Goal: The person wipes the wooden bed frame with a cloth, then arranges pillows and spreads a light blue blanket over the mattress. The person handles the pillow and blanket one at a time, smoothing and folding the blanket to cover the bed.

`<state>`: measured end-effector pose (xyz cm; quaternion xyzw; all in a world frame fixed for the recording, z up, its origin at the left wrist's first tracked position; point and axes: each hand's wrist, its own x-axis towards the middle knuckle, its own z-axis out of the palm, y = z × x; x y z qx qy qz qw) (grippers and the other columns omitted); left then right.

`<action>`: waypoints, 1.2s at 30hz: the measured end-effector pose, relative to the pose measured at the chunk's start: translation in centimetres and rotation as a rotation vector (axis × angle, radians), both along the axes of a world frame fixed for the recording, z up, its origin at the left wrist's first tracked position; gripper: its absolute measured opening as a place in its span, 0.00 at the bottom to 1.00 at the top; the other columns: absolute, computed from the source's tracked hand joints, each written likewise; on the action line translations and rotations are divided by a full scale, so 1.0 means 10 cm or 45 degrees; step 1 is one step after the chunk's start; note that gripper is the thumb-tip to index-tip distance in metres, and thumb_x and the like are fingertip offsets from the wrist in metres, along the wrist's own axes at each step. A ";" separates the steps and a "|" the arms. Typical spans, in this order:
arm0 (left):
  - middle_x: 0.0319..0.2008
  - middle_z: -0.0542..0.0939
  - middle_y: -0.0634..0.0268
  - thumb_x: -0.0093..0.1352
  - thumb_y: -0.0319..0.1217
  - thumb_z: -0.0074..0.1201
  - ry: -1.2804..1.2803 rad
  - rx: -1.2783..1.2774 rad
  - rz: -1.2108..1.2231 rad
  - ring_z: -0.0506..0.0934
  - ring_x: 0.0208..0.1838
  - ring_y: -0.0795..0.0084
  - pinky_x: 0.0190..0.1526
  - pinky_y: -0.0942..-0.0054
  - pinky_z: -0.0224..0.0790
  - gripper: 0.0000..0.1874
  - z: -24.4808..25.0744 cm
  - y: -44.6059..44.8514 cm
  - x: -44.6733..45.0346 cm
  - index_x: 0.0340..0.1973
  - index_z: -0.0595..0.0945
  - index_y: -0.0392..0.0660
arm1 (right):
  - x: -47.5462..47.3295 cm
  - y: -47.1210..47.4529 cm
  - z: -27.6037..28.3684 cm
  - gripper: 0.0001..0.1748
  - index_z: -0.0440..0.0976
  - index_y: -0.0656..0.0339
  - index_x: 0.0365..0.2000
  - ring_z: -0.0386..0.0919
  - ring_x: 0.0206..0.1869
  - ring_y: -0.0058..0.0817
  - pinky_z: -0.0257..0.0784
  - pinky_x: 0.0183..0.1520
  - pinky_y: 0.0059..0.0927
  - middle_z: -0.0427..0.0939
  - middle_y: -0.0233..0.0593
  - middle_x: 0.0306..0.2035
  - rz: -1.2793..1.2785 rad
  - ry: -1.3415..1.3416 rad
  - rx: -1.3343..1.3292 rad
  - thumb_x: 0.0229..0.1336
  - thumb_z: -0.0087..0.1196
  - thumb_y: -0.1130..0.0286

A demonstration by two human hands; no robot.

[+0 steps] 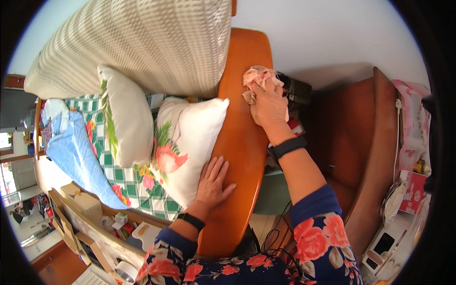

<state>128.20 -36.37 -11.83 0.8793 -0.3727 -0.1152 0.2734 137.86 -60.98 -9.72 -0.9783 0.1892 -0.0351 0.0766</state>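
Note:
Beneath my right hand point(269, 105) is a crumpled pinkish cloth point(262, 76), pressed on the far right part of an orange-brown wooden armrest point(242, 142). The fingers are bunched over the cloth. My left hand point(213, 183) rests flat with its fingers spread, partly on the armrest and partly against the edge of a white cushion point(192, 135) with a printed flower. A second pale cushion point(126, 117) leans beside it, on a green-and-white checked cover point(128, 181). Both wrists wear black bands.
A woven beige backrest cover point(142, 46) rises behind the cushions. Blue fabric point(78, 149) lies at the left. Right of the armrest are a dark box point(299, 91), black cables point(272, 237) and a brown wooden cabinet point(370, 149). Boxes point(83, 205) stand at lower left.

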 end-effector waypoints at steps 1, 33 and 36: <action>0.59 0.60 0.52 0.56 0.41 0.55 -0.005 -0.037 -0.010 0.56 0.63 0.51 0.62 0.54 0.45 0.34 -0.01 0.00 0.01 0.55 0.65 0.38 | -0.13 0.08 0.00 0.22 0.70 0.41 0.45 0.62 0.51 0.43 0.65 0.41 0.47 0.60 0.37 0.54 -0.006 -0.003 -0.005 0.44 0.53 0.65; 0.45 0.74 0.51 0.55 0.44 0.57 0.869 0.363 0.386 0.72 0.49 0.55 0.49 0.57 0.62 0.34 -0.61 2.05 -0.78 0.54 0.66 0.42 | -3.36 3.14 0.25 0.26 0.72 0.40 0.45 0.63 0.52 0.41 0.61 0.46 0.41 0.65 0.41 0.51 0.293 0.238 0.133 0.37 0.58 0.63; 0.46 0.73 0.50 0.56 0.40 0.57 1.164 0.449 0.142 0.71 0.51 0.54 0.51 0.60 0.62 0.33 -0.62 2.16 -1.26 0.54 0.65 0.42 | -3.48 3.16 0.24 0.25 0.73 0.39 0.43 0.64 0.50 0.40 0.62 0.45 0.41 0.66 0.41 0.50 0.363 0.202 0.206 0.37 0.57 0.63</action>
